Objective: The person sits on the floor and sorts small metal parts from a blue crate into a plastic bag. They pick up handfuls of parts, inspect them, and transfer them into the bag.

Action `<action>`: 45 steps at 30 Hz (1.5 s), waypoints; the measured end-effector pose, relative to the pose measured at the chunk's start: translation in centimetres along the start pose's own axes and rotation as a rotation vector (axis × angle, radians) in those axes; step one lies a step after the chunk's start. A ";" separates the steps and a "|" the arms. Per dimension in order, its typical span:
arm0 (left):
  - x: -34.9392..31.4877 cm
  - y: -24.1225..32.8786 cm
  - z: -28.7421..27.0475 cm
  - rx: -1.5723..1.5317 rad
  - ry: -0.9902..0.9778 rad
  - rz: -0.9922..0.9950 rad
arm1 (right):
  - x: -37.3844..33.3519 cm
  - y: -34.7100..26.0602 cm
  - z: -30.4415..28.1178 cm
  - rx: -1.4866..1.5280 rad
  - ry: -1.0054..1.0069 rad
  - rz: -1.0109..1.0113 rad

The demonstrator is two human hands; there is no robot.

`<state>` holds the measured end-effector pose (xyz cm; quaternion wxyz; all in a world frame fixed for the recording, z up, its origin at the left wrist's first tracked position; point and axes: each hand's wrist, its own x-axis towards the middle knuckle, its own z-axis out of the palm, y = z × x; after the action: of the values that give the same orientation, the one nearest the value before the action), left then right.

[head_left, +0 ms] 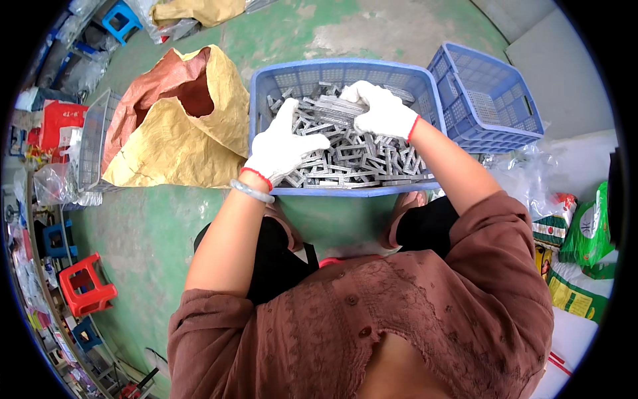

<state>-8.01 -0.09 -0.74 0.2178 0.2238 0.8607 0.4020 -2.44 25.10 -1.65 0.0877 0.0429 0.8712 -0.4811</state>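
A blue plastic crate [345,193] in front of me holds a jumbled heap of small grey slotted metal-looking bars [385,156]. My left hand [279,146], in a white knit glove, is over the crate's left side with thumb and fingers spread; it holds nothing. At the heap's far middle, my right hand [382,110], gloved the same way, curls its fingers around the right end of a bundle of bars [333,110] lined up side by side. The glove hides that end of the bundle.
To the left, a yellow woven sack [179,146] with a reddish inside gapes beside a wire basket [93,143]. Another blue crate [488,100] stands at the right. A red stool [86,284] and shelves line the left; bags [588,226] lie at the right.
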 end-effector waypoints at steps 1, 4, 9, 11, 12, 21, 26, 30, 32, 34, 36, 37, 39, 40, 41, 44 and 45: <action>-0.4 1.0 0.0 -0.081 -0.013 0.024 | -1.1 -2.0 -0.6 -0.015 -0.011 -0.077; -0.7 2.3 0.1 -0.708 -0.275 0.055 | -4.1 -4.9 -0.6 0.023 0.003 -0.310; -2.5 3.2 2.0 -0.865 -0.080 0.299 | -8.2 -5.9 -0.9 0.691 -0.087 -0.325; -3.1 3.5 2.6 -0.976 -0.110 0.265 | -8.9 -5.7 -1.0 0.872 -0.014 -0.286; -3.3 3.5 2.8 -1.029 -0.123 0.247 | -9.0 -5.8 -0.7 0.986 0.055 -0.266; -3.8 4.0 3.8 -1.004 0.009 0.329 | -11.3 -5.5 0.1 1.230 -0.111 0.043; -4.2 4.5 3.9 -0.989 0.041 0.339 | -11.4 -5.2 0.2 1.232 -0.134 0.037; -4.5 4.9 3.9 -0.939 0.057 0.331 | -11.4 -5.1 0.1 1.304 -0.156 0.054; -4.4 4.9 3.9 -0.870 0.078 0.346 | -11.5 -5.4 0.0 1.306 -0.134 0.064; -4.6 5.4 3.8 -0.861 0.068 0.341 | -11.3 -5.1 0.1 1.320 -0.128 0.059; -4.7 5.5 3.8 -0.852 0.068 0.348 | -11.2 -4.9 0.0 1.325 -0.122 0.051; -4.7 5.6 3.8 -0.847 0.070 0.357 | -11.2 -4.8 0.0 1.324 -0.118 0.046; -4.7 5.5 3.8 -0.826 0.075 0.375 | -11.3 -4.8 -0.1 1.323 -0.119 0.040; -4.8 5.5 3.8 -0.811 0.076 0.383 | -11.3 -4.8 -0.1 1.324 -0.123 0.039; -4.8 5.5 3.6 -0.793 0.081 0.391 | -11.2 -4.9 -0.1 1.325 -0.132 0.037; -4.9 5.4 3.8 -0.822 0.062 0.396 | -11.4 -5.1 -0.1 1.319 -0.099 0.062; -5.0 5.5 3.7 -0.791 0.063 0.405 | -11.2 -4.5 0.1 1.330 -0.109 0.044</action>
<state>-0.79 2.52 2.37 0.1774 0.2750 0.5859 0.7414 7.80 22.74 4.21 0.0963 0.0812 0.3821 -0.9155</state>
